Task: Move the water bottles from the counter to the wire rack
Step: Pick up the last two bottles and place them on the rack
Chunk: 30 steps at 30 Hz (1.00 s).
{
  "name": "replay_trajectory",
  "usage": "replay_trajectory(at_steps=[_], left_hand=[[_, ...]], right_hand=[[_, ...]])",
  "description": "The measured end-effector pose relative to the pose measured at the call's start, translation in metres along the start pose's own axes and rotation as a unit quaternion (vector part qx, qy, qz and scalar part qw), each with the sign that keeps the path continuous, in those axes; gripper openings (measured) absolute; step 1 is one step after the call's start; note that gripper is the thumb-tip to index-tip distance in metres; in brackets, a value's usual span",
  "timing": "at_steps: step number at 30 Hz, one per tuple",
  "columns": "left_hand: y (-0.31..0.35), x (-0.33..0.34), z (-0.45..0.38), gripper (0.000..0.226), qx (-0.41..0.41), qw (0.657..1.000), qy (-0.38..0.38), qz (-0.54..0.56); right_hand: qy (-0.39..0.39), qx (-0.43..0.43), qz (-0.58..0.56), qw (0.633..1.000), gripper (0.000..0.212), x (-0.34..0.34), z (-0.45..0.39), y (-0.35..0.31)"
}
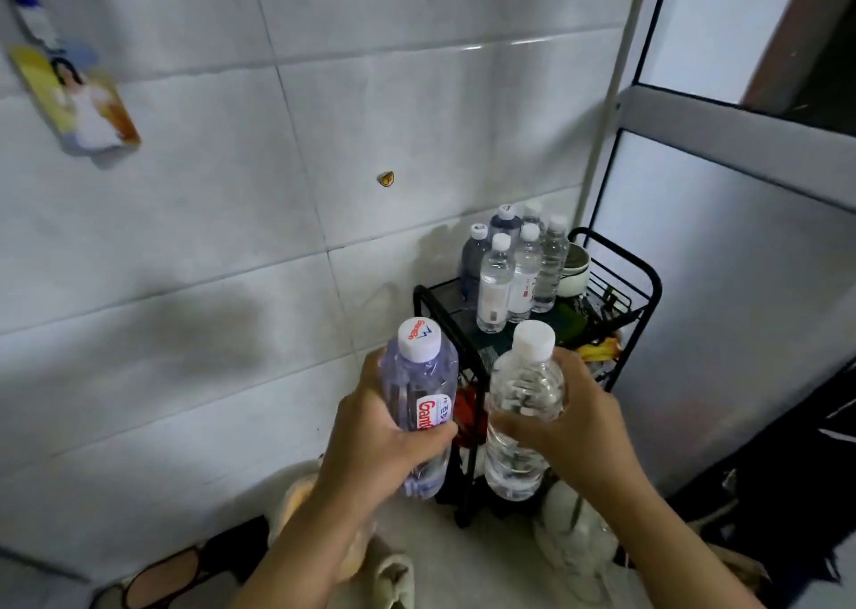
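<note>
My left hand (370, 432) grips a bluish water bottle (419, 386) with a red-lettered label and a white printed cap. My right hand (579, 423) holds a clear ribbed water bottle (523, 404) with a plain white cap. Both bottles are upright in the air, side by side, in front of and above the near corner of a black wire rack (648, 293). Several capped water bottles (514, 270) stand together at the back left of the rack's top shelf, by the tiled wall.
A stack of bowls (574, 270) sits on the rack's top shelf to the right of the bottles. Yellow and red items fill its lower shelves. A frosted door panel (722, 312) stands right of the rack. Sandals (176, 576) and cloths lie on the floor.
</note>
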<state>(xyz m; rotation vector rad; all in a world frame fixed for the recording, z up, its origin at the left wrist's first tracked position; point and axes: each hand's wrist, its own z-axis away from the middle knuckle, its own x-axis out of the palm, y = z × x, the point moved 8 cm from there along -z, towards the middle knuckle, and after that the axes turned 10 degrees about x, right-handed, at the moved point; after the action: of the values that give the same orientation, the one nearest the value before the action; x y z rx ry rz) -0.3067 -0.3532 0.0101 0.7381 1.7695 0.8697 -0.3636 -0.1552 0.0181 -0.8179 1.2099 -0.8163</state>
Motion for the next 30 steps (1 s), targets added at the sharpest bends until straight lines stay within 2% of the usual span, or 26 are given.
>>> replay_trajectory(at_steps=[6,9,15,21,30], left_hand=[[-0.018,0.015,-0.132,0.071,0.049,0.998,-0.021,0.021],[-0.026,0.019,-0.198,0.078,0.072,0.996,-0.036,0.031],[-0.054,0.042,-0.3,0.081,0.117,0.99,-0.074,0.037],[-0.107,0.075,-0.337,0.076,0.07,0.991,-0.095,0.066],[-0.16,0.108,-0.341,0.073,0.017,0.988,-0.122,0.094]], right_hand=[[0.067,0.007,-0.026,0.997,0.067,0.005,-0.109,-0.025],[0.099,0.014,-0.055,0.994,0.063,0.011,-0.157,-0.038],[0.139,0.035,-0.071,0.987,0.063,0.031,-0.226,-0.046],[0.14,0.086,-0.086,0.983,0.069,0.059,-0.257,-0.021],[0.125,0.134,-0.09,0.979,0.066,0.097,-0.28,0.011]])
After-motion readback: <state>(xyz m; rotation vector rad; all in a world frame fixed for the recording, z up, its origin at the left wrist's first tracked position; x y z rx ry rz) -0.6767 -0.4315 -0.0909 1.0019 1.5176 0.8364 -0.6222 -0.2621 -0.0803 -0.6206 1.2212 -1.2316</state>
